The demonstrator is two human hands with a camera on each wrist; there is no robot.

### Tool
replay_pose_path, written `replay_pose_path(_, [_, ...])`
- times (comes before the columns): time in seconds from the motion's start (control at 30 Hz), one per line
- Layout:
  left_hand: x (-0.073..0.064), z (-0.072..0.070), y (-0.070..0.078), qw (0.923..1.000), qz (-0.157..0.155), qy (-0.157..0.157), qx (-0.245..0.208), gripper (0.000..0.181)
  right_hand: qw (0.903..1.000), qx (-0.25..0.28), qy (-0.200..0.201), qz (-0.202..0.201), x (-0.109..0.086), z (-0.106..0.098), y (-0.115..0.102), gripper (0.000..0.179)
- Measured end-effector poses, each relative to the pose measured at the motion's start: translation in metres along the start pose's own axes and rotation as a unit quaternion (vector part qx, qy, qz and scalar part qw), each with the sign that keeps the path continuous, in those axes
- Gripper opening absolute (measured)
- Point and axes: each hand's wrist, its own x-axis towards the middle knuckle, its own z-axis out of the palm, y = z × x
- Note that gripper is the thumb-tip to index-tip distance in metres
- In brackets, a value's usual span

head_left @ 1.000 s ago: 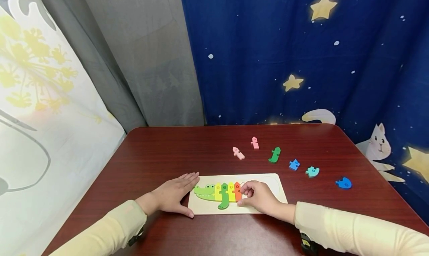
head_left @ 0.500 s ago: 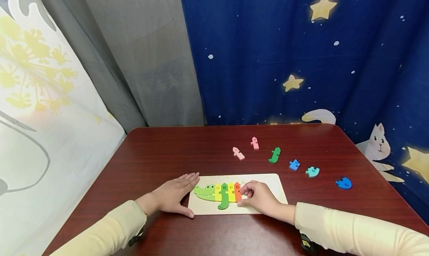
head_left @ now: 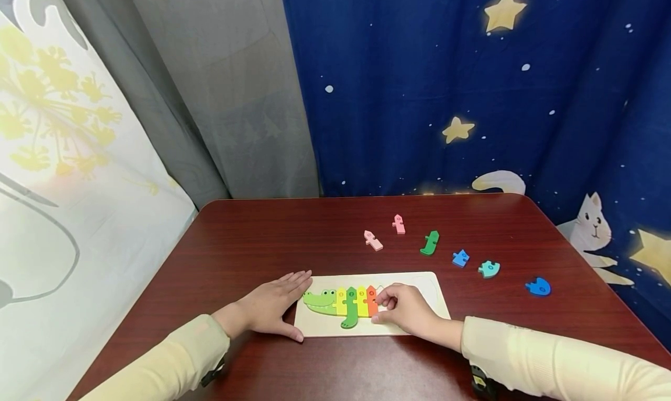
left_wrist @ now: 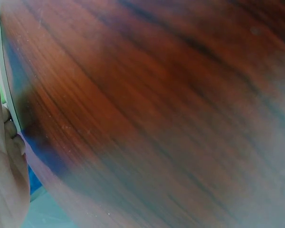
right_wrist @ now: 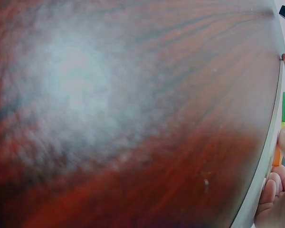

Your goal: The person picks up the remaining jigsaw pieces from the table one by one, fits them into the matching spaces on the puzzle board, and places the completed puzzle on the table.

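A pale wooden puzzle board [head_left: 335,326] lies on the table with a crocodile partly filled in. On it sit a green head piece [head_left: 321,302], two yellow pieces, a green leg piece [head_left: 350,308] and an orange piece [head_left: 371,301]. My left hand [head_left: 272,305] rests at the board's left end, fingers extended and thumb by the lower corner. With thumb and curled fingers, my right hand [head_left: 409,310] pinches the orange piece at its right side, partly hiding the outline beyond. In the right wrist view the right hand [right_wrist: 278,199] shows only at the edge.
Beyond the board lie two pink pieces [head_left: 373,241], a green leg piece [head_left: 430,243], a blue piece [head_left: 461,258], a teal piece [head_left: 488,269] and a rounded blue piece [head_left: 537,287]. The dark red table [head_left: 262,238] ends at a blue curtain [head_left: 393,98].
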Motion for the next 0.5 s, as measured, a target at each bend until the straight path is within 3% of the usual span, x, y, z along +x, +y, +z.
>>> replay_pose_path(0.5, [-0.0003,-0.0021,-0.0002,1.0000,0.004,0.002,-0.003,0.118,0.9999,-0.001,-0.012,0.005,0.0030,-0.0036,-0.0010,0.024])
